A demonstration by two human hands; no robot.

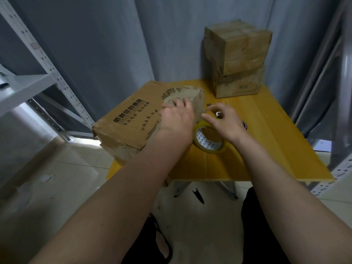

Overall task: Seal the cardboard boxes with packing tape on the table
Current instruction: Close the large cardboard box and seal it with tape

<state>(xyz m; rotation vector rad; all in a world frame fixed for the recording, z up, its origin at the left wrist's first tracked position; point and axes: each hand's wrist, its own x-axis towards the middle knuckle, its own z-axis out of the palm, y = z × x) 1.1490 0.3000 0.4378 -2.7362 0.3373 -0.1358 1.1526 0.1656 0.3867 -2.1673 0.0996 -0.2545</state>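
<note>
Left hand (176,119) flat, fingers straight, pressing box (133,119) top. Right hand (224,121) pinching tape strip; tape roll (209,140) under its fingers.

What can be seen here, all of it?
printed box: one, brown, left on the table, overhanging its edge
stacked boxes: two, brown, taped, far right corner
tape roll: one, yellowish, on the table between the hands
table: one, yellow
shelving: grey metal, left and right
curtain: grey, behind
left hand: flat on the printed box's right end
right hand: above the tape roll, fingers curled, apparently pinching tape
</note>
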